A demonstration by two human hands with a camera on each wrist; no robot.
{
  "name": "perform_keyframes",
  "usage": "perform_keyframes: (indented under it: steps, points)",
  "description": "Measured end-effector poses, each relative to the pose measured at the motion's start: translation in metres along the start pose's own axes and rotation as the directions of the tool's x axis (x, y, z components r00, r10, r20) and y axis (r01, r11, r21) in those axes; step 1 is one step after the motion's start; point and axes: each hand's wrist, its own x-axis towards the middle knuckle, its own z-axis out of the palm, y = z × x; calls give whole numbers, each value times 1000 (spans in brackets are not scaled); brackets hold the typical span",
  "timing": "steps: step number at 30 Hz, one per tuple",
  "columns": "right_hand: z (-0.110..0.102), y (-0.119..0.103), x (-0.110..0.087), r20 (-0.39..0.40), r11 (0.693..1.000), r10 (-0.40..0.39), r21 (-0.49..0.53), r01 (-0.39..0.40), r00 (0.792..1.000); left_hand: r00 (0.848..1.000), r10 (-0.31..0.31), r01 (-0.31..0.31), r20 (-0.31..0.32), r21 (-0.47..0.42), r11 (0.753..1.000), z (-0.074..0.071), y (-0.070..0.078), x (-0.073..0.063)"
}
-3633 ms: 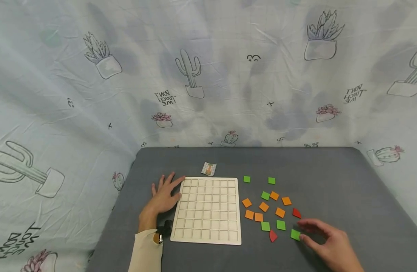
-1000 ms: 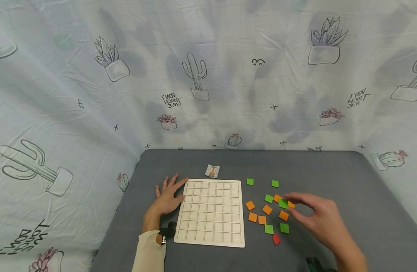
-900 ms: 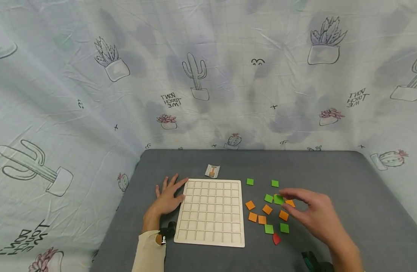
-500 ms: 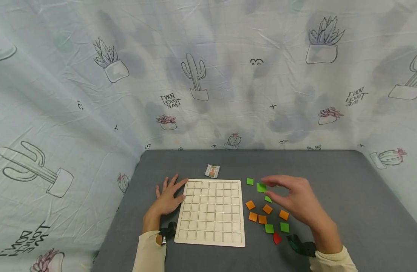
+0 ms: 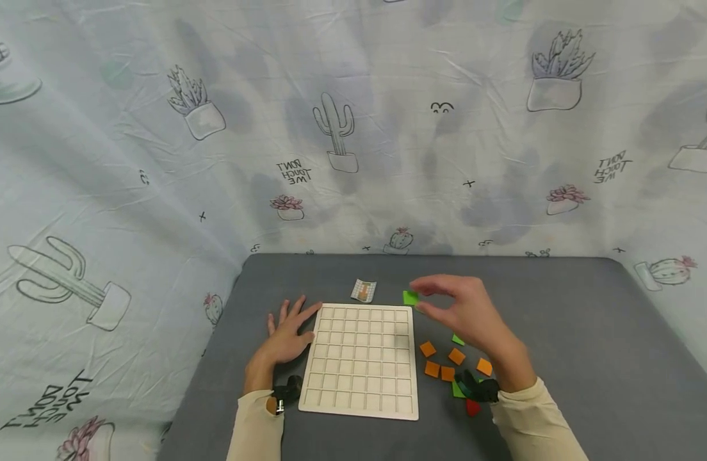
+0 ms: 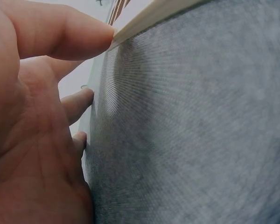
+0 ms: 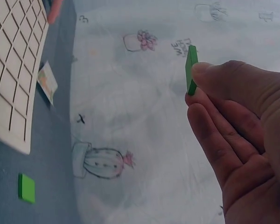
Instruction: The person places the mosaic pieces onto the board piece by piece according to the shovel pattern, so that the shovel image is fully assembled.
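Observation:
My right hand (image 5: 463, 310) pinches a thin square green tile (image 5: 410, 298) between thumb and fingers. In the head view the tile overlaps the far right corner of the pale gridded board (image 5: 357, 365). The right wrist view shows this green tile (image 7: 190, 70) edge-on at the fingertips, raised above the table. Bare cells fill the board, which lies flat. My left hand (image 5: 284, 339) rests at its left edge, fingers spread; in the left wrist view the thumb (image 6: 70, 35) touches the board's side.
Several orange tiles (image 5: 456, 356) lie right of the board, with a red piece (image 5: 472, 407) partly under the right wrist strap. Another green tile (image 7: 27, 188) lies near the board's corner. A small printed card (image 5: 364, 291) sits beyond the board. A patterned curtain backs the table.
My right hand took a green tile from the near right of the table and has carried it left and away, over the loose tiles to the board's far right corner. The left hand stays put.

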Motion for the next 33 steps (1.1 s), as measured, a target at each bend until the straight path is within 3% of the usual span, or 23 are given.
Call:
perform_keyframes:
  steps: [7, 18, 26, 33]
  points:
    - [20, 0, 20, 46, 995, 18, 100, -23, 999, 1000, 12, -12, -2, -6, 1000, 0, -1, -1]
    - [56, 5, 50, 125, 988, -19, 157, -1, 992, 1000, 17, -17, -2, -13, 1000, -2, -1, 0]
    - [87, 10, 56, 191, 973, 12, 224, -55, 981, 1000, 22, -22, -8, -17, 1000, 1, -2, -3]
    - [116, 21, 57, 231, 975, 29, 208, -79, 973, 999, 37, -37, -8, -24, 999, 0, -1, -3]
